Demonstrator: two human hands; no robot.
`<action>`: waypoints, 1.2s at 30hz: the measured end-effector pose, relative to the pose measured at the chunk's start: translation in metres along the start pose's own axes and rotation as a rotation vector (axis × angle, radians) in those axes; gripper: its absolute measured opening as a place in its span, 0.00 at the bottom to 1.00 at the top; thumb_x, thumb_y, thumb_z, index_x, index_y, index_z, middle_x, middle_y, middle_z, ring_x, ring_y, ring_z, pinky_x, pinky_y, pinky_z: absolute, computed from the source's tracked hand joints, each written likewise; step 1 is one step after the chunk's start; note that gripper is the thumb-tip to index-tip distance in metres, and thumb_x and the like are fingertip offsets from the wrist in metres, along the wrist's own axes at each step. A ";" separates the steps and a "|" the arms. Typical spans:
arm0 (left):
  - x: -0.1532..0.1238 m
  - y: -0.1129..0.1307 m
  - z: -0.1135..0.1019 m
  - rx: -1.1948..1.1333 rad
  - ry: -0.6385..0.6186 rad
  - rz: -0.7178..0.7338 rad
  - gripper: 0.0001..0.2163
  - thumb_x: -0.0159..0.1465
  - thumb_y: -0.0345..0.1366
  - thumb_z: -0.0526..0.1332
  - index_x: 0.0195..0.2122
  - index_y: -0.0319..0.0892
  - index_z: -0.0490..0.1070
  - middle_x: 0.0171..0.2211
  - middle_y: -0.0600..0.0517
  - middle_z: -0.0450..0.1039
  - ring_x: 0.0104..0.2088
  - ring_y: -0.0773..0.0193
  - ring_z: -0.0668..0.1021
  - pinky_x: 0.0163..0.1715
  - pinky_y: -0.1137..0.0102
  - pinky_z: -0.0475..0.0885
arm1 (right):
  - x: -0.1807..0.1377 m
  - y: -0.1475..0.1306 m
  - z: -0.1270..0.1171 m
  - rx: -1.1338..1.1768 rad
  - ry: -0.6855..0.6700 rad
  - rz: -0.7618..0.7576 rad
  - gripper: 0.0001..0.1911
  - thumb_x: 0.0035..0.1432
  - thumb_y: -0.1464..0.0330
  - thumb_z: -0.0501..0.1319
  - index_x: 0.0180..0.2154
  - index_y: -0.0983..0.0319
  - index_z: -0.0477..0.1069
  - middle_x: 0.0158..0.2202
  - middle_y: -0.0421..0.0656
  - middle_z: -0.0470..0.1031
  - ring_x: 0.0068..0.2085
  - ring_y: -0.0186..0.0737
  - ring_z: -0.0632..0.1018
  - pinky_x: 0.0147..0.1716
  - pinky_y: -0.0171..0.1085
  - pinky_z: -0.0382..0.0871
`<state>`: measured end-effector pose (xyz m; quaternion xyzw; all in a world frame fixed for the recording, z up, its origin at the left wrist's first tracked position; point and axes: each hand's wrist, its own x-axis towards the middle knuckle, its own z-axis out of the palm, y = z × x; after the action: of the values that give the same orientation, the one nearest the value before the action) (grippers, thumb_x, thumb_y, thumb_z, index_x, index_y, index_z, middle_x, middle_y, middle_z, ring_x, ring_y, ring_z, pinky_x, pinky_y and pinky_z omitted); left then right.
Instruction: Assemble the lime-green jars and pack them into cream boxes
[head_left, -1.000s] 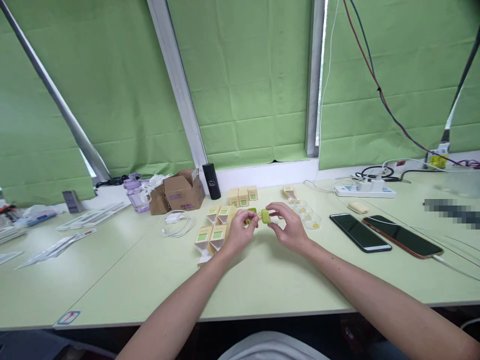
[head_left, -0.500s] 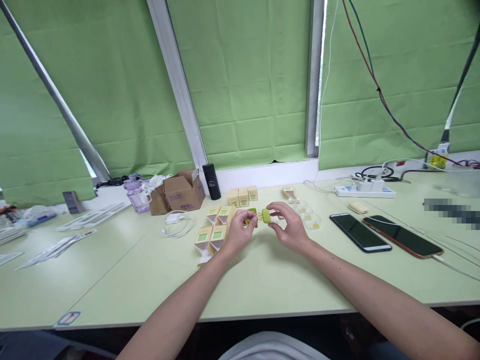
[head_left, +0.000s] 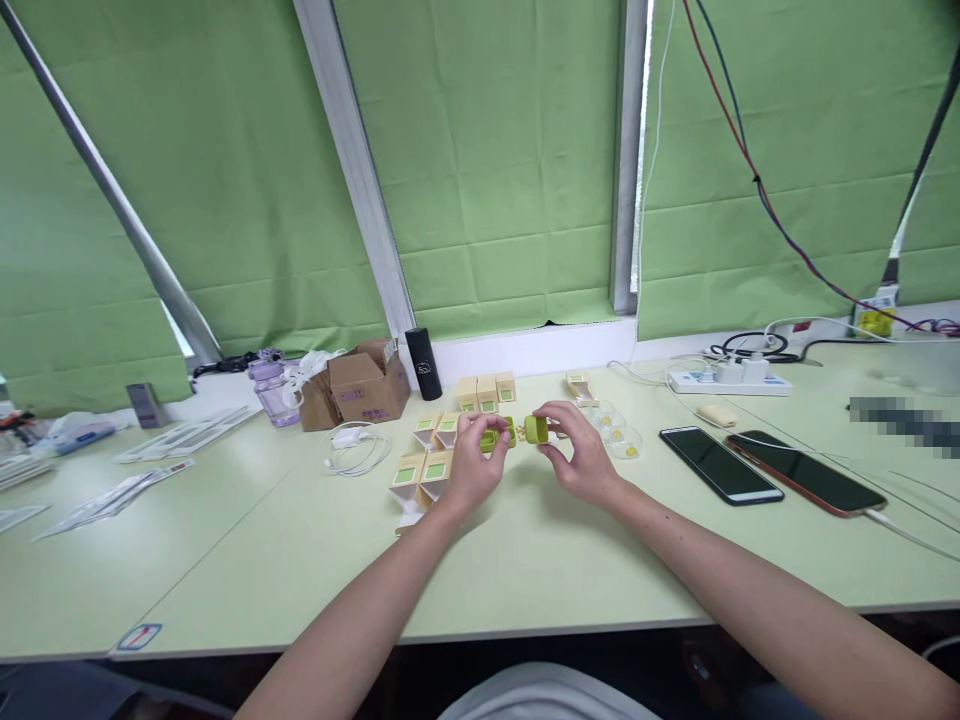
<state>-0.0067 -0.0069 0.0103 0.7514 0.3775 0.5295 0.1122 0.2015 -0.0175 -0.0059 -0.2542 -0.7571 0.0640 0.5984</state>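
Green pieces, apart, pinched between fingers

Green hollow case part, small; partly hidden; held over the worktop, nearer its back edge than its front. Green cup-shaped case part, rounded corners, open side showing; held just right of the first, a slim gap between, containing a yellowish bit too small to identify.

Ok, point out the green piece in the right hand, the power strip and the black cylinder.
Green piece (head_left: 536,430), head view: visible middle.
Power strip (head_left: 731,387), head view: front edge.
Black cylinder (head_left: 424,366), head view: side wall.
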 end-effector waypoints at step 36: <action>-0.004 0.008 0.000 0.128 -0.083 0.226 0.19 0.65 0.31 0.67 0.57 0.48 0.71 0.54 0.45 0.77 0.62 0.47 0.67 0.63 0.47 0.67 | 0.000 0.000 -0.001 -0.334 -0.102 -0.265 0.16 0.69 0.75 0.55 0.56 0.56 0.68 0.55 0.55 0.72 0.51 0.52 0.78 0.46 0.52 0.81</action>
<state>-0.0036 -0.0148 0.0115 0.8161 0.3184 0.4820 0.0189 0.2021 -0.0174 -0.0060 -0.2445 -0.8131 -0.1290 0.5123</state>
